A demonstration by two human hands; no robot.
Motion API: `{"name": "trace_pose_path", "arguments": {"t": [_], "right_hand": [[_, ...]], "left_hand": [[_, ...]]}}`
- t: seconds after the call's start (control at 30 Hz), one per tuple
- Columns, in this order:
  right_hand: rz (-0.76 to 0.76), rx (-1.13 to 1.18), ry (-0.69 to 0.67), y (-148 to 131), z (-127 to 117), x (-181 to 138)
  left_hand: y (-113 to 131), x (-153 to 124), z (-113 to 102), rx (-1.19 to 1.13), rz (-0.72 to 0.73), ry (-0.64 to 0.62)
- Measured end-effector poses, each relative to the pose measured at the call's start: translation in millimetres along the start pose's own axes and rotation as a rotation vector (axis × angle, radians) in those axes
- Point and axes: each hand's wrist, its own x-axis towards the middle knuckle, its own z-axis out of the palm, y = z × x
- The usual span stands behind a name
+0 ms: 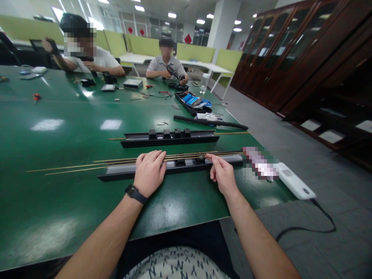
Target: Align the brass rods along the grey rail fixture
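Observation:
A long black rail (pixel 192 168) with a pale inner channel lies across the green table in front of me. Several thin brass rods (pixel 72 168) run along it and stick out past its left end. My left hand (pixel 150 173) is curled over the rail and rods left of the middle, fingers close together. My right hand (pixel 223 172) is closed in a pinch at the rods farther right; its fingertips meet them. Small black blocks (pixel 180 162) sit in the channel between the hands, partly hidden by the rods.
Beyond lies a second black rail (pixel 171 142) holding several black blocks (pixel 166 133). A curved black strip (pixel 212 123) and an open tool case (pixel 193 102) are behind it. At right are a blurred phone (pixel 261 164) and a white power strip (pixel 295 182). Two people work across the table.

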Motion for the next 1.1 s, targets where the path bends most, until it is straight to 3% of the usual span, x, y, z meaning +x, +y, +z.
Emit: {"name": "trace_pose_path", "arguments": {"t": [0.53,0.83,1.1], "right_hand": [[-0.013,0.013,0.022,0.8,-3.0,1.4],[0.024,-0.039,-0.052,2.4,-2.6,-1.6],[-0.007,0.016,-0.011,-2.0,0.2,-1.5]], "left_hand": [[0.3,0.0,-0.7,0.002,-0.004,-0.006],[1.1,0.4,-1.7,-0.019,-0.014,-0.014],[0.7,0.6,-1.9,-0.012,-0.013,-0.021]]}}
